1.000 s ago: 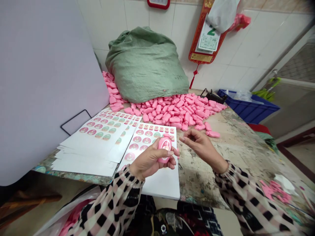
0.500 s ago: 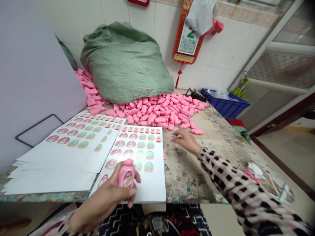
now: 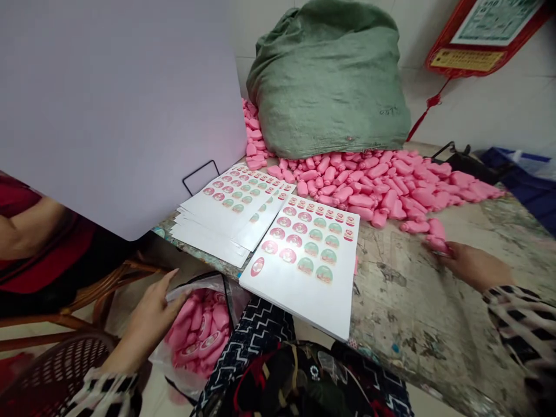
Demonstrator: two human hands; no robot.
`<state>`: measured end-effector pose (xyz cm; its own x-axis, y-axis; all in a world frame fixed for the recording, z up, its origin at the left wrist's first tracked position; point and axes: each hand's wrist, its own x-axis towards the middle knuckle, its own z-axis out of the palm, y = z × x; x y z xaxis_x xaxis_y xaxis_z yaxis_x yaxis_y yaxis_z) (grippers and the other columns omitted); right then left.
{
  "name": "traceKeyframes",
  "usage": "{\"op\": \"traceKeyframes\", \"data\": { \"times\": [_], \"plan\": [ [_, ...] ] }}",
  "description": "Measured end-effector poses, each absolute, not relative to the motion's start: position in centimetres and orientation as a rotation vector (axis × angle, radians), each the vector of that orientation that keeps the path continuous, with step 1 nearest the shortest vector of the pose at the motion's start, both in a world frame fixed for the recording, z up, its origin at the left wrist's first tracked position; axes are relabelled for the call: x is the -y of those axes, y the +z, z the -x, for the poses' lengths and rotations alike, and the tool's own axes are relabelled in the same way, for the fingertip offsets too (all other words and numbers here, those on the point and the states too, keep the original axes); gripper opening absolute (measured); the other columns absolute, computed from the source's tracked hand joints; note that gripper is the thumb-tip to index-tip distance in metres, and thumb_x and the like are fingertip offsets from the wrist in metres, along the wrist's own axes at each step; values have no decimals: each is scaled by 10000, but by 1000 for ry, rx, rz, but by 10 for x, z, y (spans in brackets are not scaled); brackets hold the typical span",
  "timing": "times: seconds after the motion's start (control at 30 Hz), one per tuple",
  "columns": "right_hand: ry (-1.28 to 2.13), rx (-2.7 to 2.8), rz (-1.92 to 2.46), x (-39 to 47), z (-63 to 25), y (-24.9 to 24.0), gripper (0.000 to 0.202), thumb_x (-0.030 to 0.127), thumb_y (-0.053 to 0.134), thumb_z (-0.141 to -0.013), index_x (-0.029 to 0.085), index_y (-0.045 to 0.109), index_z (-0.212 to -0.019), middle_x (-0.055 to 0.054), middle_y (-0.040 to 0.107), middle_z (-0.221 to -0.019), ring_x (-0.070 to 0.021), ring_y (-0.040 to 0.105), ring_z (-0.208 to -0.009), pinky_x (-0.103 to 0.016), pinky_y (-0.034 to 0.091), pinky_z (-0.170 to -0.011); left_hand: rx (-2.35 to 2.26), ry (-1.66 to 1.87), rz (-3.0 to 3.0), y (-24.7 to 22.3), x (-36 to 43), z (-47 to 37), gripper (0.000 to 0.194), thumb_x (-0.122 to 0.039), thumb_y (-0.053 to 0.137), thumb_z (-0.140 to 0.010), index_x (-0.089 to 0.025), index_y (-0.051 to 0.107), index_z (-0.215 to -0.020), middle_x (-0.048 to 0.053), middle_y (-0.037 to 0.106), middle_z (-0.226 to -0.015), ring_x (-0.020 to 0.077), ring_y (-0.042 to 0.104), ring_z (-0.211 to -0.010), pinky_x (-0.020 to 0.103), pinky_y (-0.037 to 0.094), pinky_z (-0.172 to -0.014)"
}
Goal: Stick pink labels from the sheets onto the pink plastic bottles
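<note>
1. Far left, another person's arm [image 3: 30, 229] shows beside a chair [image 3: 125, 278], with a basket [image 3: 65, 370] below.
2. The left hand [image 3: 150, 315] is empty, its fingers spread apart, above the left side of a plastic bag [image 3: 163, 365] below the tabletop's front edge.
3. Inside the bag lie labelled bottles [image 3: 212, 315], pink.
4. Near the left end of the tabletop [image 3: 403, 301] lies a fanned stack of sticker sheets [image 3: 208, 214].
5. Just right of it, at the front edge, a second stack [image 3: 313, 298] shows pink and green stickers.
6. Toward the back edge, pink bottles [image 3: 376, 171] lie heaped before a green sack [image 3: 330, 87].
7. The right hand [image 3: 478, 266] has its fingertips at a bottle [image 3: 439, 244] on the heap's near right side; whether they are clamped on it, I cannot tell.
8. Far right is a blue bin [image 3: 527, 188].
</note>
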<state>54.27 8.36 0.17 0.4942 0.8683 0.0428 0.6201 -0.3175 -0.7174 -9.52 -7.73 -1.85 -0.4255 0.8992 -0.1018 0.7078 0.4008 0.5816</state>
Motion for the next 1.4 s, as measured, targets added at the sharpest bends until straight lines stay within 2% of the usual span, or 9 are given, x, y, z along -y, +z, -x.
{"op": "traceKeyframes", "data": {
  "times": [0.1, 0.2, 0.27, 0.37, 0.53, 0.63, 0.77, 0.87, 1.4],
  "plan": [
    [427, 1390, 2055, -64, -480, 13, 241, 305, 778, -591, 241, 636, -776, -68, 577, -640, -123, 427, -507, -320, 246, -551, -1849, 879, -1348, 7, 69, 46, 501, -498, 557, -746, -195, 578, -1145, 90, 608, -1164, 258, 547, -1080, 396, 395, -963],
    [1050, 1270, 1555, -26, -372, 24, 457, 382, 707, -671, 266, 537, -1080, -31, 631, -785, -149, 551, -608, -291, 374, -574, -1328, 960, -1154, 24, 57, -25, 428, -402, 600, -778, -242, 572, -1174, 67, 606, -1190, 214, 568, -1059, 358, 417, -941],
    [1352, 1212, 1357, 2, -298, 29, 437, 386, 691, -691, 259, 514, -1070, 21, 612, -718, -131, 552, -589, -272, 411, -575, -1046, 1031, -963, 26, 49, -67, 499, -385, 593, -798, -261, 490, -1270, 82, 566, -1247, 201, 575, -1049, 356, 434, -916],
    [1564, 1272, 1115, 30, -223, 31, 306, 369, 645, -733, 222, 546, -983, 24, 605, -735, -126, 565, -663, -272, 449, -646, -838, 1139, -742, 23, 41, -95, 417, -391, 536, -839, -202, 523, -1210, 101, 601, -1165, 192, 584, -1024, 343, 441, -894],
    [1290, 1739, 1250, 20, -205, 21, 345, 421, 571, -806, 237, 580, -1099, -16, 606, -925, -154, 558, -833, -289, 431, -743, -1181, 1304, -831, 16, 45, -53, 311, -340, 629, -766, -166, 575, -1017, 65, 640, -1036, 172, 610, -886, 318, 466, -823],
    [945, 2037, 1459, 2, -206, 13, 256, 385, 447, -891, 254, 638, -1000, -23, 598, -930, -158, 547, -870, -284, 395, -772, -1561, 1163, -1285, 6, 58, -23, 263, -329, 625, -762, -178, 597, -976, 49, 655, -970, 196, 601, -907, 356, 461, -854],
    [581, 2274, 1631, -11, -187, 6, 245, 342, 405, -918, 253, 622, -991, -30, 594, -913, -160, 547, -868, -259, 362, -724, -1559, 862, -1892, -15, 72, -17, 349, -265, 502, -839, -221, 557, -1181, 82, 489, -1342, 223, 476, -1199, 404, 378, -1011],
    [392, 2340, 1714, -13, -174, 3, 245, 349, 383, -928, 245, 591, -1006, -38, 586, -906, -168, 545, -865, -257, 342, -687, -1622, 696, -2069, -27, 74, -24, 412, -232, 476, -846, -223, 507, -1257, 101, 308, -1474, 244, 433, -1253, 419, 385, -1012],
    [196, 2478, 1783, -19, -161, 4, 274, 352, 326, -943, 218, 561, -983, -64, 542, -967, -171, 561, -801, -270, 329, -608, -1563, 672, -2213, -53, 69, -26, 542, -191, 404, -870, -153, 292, -1399, 143, 285, -1475, 246, 351, -1312, 420, 370, -1039]
  ]
}}
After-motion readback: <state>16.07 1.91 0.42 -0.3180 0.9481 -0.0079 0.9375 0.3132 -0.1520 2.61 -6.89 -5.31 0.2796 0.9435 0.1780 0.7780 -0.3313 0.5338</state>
